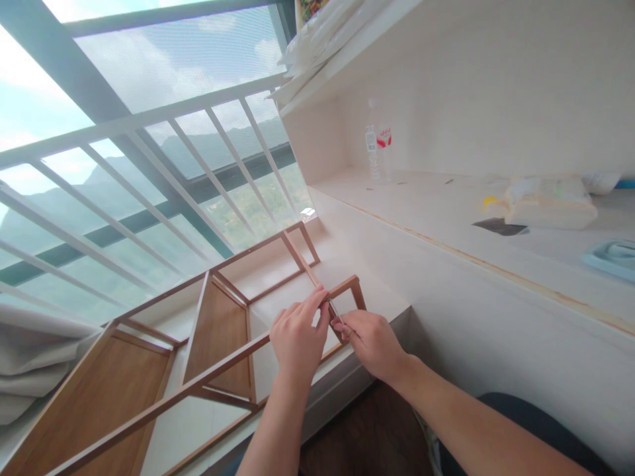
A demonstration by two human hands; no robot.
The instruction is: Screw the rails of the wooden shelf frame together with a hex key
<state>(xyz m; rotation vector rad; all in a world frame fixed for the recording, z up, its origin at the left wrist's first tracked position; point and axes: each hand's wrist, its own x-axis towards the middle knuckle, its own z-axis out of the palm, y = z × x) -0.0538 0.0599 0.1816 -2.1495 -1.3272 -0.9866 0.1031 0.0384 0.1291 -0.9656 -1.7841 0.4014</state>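
Observation:
A brown wooden rack (228,360) with slatless panels lies on its side in front of me, below the window. My left hand (300,334) is closed, its thumb and fingertips pinched together at a crossbar near the rack's right end. What sits between those fingertips is too small to make out. Just to the right, my right hand (372,340) is closed around a thin metal rod (333,309), which points toward the left fingertips and the wood. The rod's full shape is hidden by my fingers.
A white shelf unit (347,231) rises on the right, holding a clear plastic bottle (380,149), a plastic packet (550,201) and a light blue object (612,258). White railings (208,142) cross the window. A grey curtain (40,360) hangs at left; dark floor (372,430) shows below.

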